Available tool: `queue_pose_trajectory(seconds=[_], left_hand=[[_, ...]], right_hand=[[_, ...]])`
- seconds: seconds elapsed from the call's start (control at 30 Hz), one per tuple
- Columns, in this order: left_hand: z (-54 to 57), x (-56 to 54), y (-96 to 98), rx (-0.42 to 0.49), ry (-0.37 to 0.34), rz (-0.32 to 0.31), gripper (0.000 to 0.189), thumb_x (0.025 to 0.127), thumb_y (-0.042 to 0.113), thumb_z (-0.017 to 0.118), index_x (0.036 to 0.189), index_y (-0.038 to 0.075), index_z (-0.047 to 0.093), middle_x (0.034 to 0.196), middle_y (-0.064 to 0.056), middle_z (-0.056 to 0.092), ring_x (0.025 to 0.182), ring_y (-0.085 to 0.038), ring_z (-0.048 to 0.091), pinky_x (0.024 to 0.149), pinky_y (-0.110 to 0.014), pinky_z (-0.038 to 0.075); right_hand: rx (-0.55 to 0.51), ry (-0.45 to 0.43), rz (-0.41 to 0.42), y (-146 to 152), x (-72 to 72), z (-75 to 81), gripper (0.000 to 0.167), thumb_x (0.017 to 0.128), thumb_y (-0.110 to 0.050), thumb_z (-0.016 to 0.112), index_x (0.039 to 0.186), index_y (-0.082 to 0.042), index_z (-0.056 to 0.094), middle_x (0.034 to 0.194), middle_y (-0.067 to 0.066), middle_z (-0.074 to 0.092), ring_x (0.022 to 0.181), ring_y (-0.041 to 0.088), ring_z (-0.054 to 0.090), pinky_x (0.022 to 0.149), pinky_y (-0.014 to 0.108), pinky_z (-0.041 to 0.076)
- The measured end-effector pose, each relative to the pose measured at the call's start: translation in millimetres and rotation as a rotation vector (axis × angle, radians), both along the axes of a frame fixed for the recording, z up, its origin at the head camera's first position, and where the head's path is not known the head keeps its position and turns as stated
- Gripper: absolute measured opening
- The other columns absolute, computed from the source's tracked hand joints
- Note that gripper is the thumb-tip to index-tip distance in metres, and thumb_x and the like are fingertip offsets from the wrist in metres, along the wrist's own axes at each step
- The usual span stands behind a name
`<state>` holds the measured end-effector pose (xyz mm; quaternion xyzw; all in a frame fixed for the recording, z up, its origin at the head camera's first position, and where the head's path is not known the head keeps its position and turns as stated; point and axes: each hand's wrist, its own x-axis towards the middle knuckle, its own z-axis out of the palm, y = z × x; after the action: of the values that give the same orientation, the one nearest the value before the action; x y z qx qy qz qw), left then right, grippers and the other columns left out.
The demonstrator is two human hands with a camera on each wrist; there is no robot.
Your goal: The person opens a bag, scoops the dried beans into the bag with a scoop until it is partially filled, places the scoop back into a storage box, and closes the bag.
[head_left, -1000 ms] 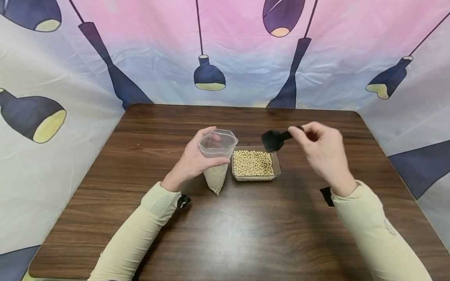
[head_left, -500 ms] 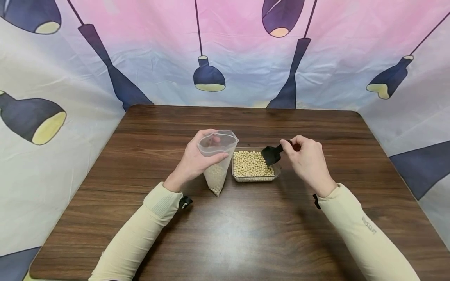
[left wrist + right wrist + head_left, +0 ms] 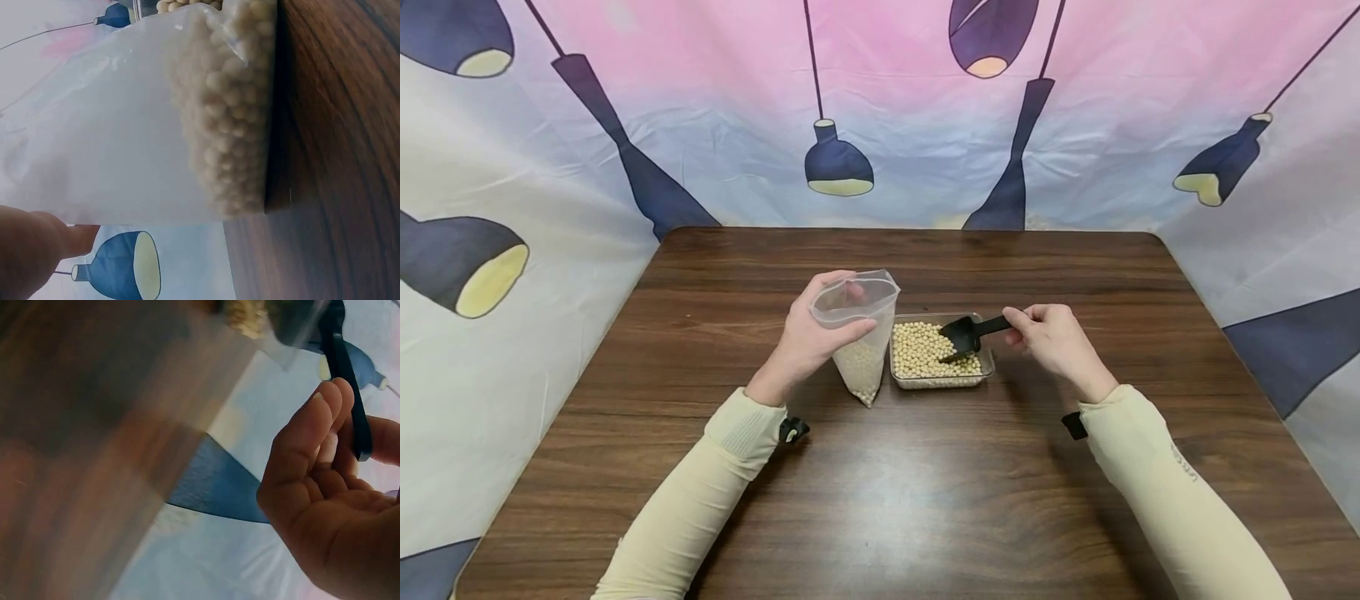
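Note:
My left hand [image 3: 808,337] holds a clear plastic bag [image 3: 861,354] upright by its open mouth, thumb in front and fingers behind. Pale round beans [image 3: 228,119] fill the lower part of the bag, which stands on the table. Just right of it sits a clear rectangular container [image 3: 940,382] full of the same beans [image 3: 917,346]. Between thumb and fingers, my right hand [image 3: 1056,343] pinches the handle of a black scoop [image 3: 964,335], whose bowl is down among the beans. The right wrist view shows the scoop handle [image 3: 350,394] running up from the fingers.
Everything stands on a dark wood-grain table [image 3: 880,500]. Behind it hangs a cloth backdrop [image 3: 745,150] printed with lamps. Black straps [image 3: 792,430] show at both wrists, below the light sleeves [image 3: 681,508].
My right hand has come down and left, bringing the scoop from above the container into the beans. The left hand keeps hold of the bag, which has shifted slightly.

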<state>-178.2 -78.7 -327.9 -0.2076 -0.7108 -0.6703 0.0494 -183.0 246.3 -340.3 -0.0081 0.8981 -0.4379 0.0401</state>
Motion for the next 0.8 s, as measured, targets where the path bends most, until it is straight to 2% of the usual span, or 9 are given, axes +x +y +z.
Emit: queue_pose_trajectory(seconds=[0.1,0.2,0.33,0.43,0.5,0.8], left_hand=[[0.2,0.0,0.1,-0.033,-0.014,0.016,0.059,0.078,-0.01,0.074,0.131,-0.007,0.045,0.118,-0.03,0.054,0.11,-0.037,0.055,0.09,-0.032,0.049],[-0.7,0.7,-0.3,-0.083,-0.021,0.03,0.06,0.078,-0.008,0.074,0.132,-0.006,0.046,0.119,-0.028,0.055,0.108,-0.033,0.056,0.092,-0.035,0.048],[-14.6,-7.3,-3.5,-0.114,-0.014,0.041,0.063,0.078,-0.004,0.078,0.134,0.0,0.048,0.12,-0.023,0.055,0.107,-0.029,0.056,0.093,-0.041,0.047],[-26.9,-14.9,-6.5,-0.112,-0.008,0.045,0.065,0.077,0.0,0.081,0.134,0.007,0.05,0.12,-0.019,0.056,0.106,-0.028,0.056,0.093,-0.043,0.047],[-29.8,-16.3,-7.4,-0.113,0.002,0.043,0.065,0.076,0.002,0.082,0.133,0.009,0.051,0.119,-0.016,0.057,0.106,-0.027,0.056,0.093,-0.042,0.047],[-32.7,-16.9,-11.0,-0.11,0.04,0.041,0.064,0.074,0.005,0.084,0.129,0.009,0.052,0.117,-0.013,0.058,0.105,-0.026,0.058,0.092,-0.043,0.048]], right_hand=[[-0.076,-0.074,0.019,2,-2.5,-9.0,0.045,0.103,-0.033,0.049,0.094,0.008,0.065,0.078,0.012,0.066,0.072,0.022,0.064,0.07,0.036,0.055],[-0.147,-0.143,0.03,-1,-4.5,-19.4,0.045,0.103,-0.032,0.048,0.095,0.011,0.062,0.074,0.006,0.063,0.067,0.015,0.061,0.065,0.031,0.054],[-0.252,-0.191,0.03,-6,-5.6,-29.7,0.042,0.103,-0.029,0.049,0.092,0.01,0.058,0.069,0.001,0.056,0.061,0.01,0.054,0.059,0.025,0.051],[-0.333,-0.197,0.018,-9,-5.2,-32.8,0.038,0.103,-0.027,0.048,0.09,0.009,0.055,0.067,-0.001,0.051,0.059,0.009,0.05,0.058,0.024,0.049],[-0.368,-0.203,0.013,-9,-4.7,-33.4,0.038,0.104,-0.026,0.046,0.091,0.008,0.053,0.067,-0.001,0.05,0.059,0.008,0.049,0.058,0.024,0.049],[-0.481,-0.271,-0.034,-5,-3.6,-34.9,0.04,0.106,-0.031,0.039,0.095,0.005,0.051,0.071,0.0,0.049,0.061,0.011,0.048,0.063,0.027,0.048]])
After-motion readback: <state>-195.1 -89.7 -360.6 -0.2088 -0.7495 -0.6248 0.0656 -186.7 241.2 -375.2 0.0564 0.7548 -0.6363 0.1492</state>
